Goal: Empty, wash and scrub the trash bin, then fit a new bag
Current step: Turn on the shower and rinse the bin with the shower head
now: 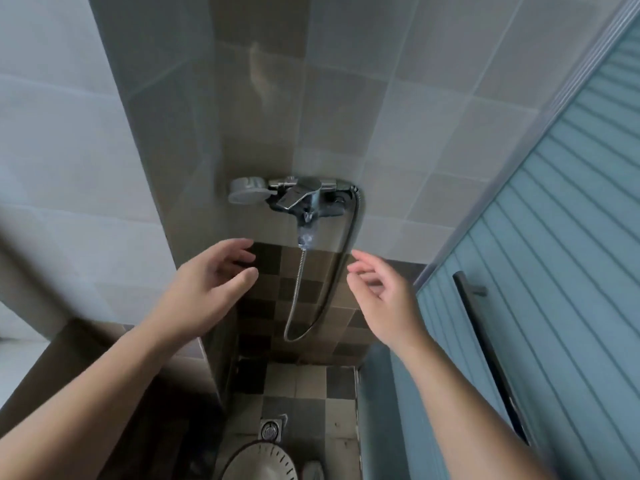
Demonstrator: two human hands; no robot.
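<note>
White plastic shows at the bottom edge of our view: a round rim [263, 459] with dark slits, ringed by a dark band, standing on the floor [311, 386] below our arms. We cannot tell for sure that it is the trash bin; only its top shows.

Our left hand [204, 289] and right hand [384, 299] are raised in front of the wall, palms facing each other, fingers loosely spread and slightly curled, holding nothing.

Between and above them a chrome mixer tap [304, 199] is fixed to the wall, with a grey shower head [247, 194] docked at its left and a ribbed metal hose [301, 306] looping down.

Pale grey matte tiles [415, 116] cover the wall; a brown and beige checker covers its lower part and the floor, which has a square metal drain [272, 427]. At our right stands a blue ribbed door [571, 237] with a dark bar handle [485, 341].
</note>
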